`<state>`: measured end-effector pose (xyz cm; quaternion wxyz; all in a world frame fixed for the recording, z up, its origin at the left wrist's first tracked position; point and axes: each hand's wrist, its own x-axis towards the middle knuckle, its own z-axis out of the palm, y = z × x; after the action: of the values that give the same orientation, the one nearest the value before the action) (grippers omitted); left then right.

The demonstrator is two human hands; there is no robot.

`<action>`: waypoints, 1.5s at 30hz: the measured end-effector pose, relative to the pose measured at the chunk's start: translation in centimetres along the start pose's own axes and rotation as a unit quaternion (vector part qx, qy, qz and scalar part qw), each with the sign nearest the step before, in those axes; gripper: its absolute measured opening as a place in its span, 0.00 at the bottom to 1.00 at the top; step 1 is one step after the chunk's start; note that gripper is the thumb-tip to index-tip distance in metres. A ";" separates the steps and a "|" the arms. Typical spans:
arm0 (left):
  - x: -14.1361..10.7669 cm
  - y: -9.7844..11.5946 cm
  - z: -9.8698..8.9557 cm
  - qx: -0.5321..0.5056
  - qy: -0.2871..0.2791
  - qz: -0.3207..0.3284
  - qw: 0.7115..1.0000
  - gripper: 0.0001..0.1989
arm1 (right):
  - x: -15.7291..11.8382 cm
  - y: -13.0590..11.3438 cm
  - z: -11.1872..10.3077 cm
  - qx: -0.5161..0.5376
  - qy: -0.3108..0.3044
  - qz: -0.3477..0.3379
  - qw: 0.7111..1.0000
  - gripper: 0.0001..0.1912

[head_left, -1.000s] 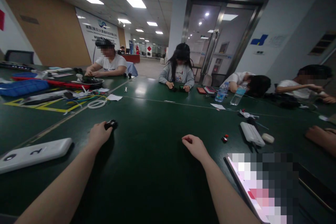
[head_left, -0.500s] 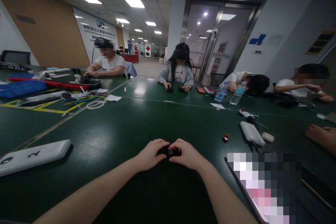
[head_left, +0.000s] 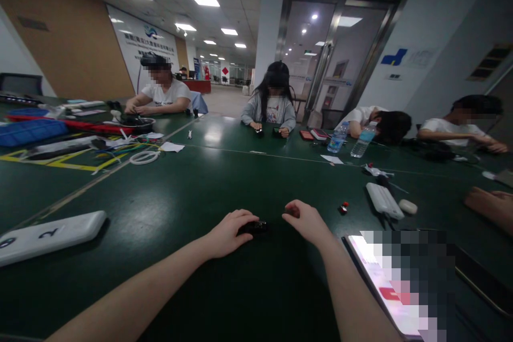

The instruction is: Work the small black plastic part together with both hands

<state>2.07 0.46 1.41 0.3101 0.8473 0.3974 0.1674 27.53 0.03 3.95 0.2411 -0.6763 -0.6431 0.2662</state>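
Note:
A small black object (head_left: 258,226) lies low over the green table (head_left: 192,187), with its left end between the thumb and fingers of my left hand (head_left: 232,231). To the right of it, apart from the black object, is my right hand (head_left: 305,220). Its thumb and index finger are pinched around something dark and tiny that I cannot make out. The right end of the black object shows, while its left end is hidden by my left fingers.
A white device marked 2 (head_left: 52,235) lies at left. At right are a lit tablet (head_left: 385,283), a white power bank (head_left: 383,201), a small red item (head_left: 343,207) and water bottles (head_left: 363,140). Several people sit around the table; a person's hand (head_left: 489,204) rests at the right edge.
My right hand has let go of the black object and moved right, away from it. My left hand has stayed on the object. The view has shifted slightly.

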 end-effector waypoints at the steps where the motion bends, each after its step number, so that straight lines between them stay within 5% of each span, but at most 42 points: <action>1: 0.0 -0.1 0.0 -0.002 0.001 0.001 1.000 0.23 | 0.1 0.1 0.1 -0.005 0.001 0.012 1.000 0.14; 17: -0.1 -0.2 -0.2 -0.023 -0.019 -0.008 1.000 0.24 | 0.4 0.4 -0.1 -0.022 0.016 0.024 0.999 0.16; 45: -0.1 -0.7 -0.1 -0.047 0.008 0.029 0.998 0.22 | -0.5 -1.1 -0.4 -0.080 -0.048 0.063 0.994 0.15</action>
<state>1.61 0.77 1.03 0.3412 0.8416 0.3670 0.2016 26.96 -0.43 5.01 0.1379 -0.7189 -0.6294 0.2608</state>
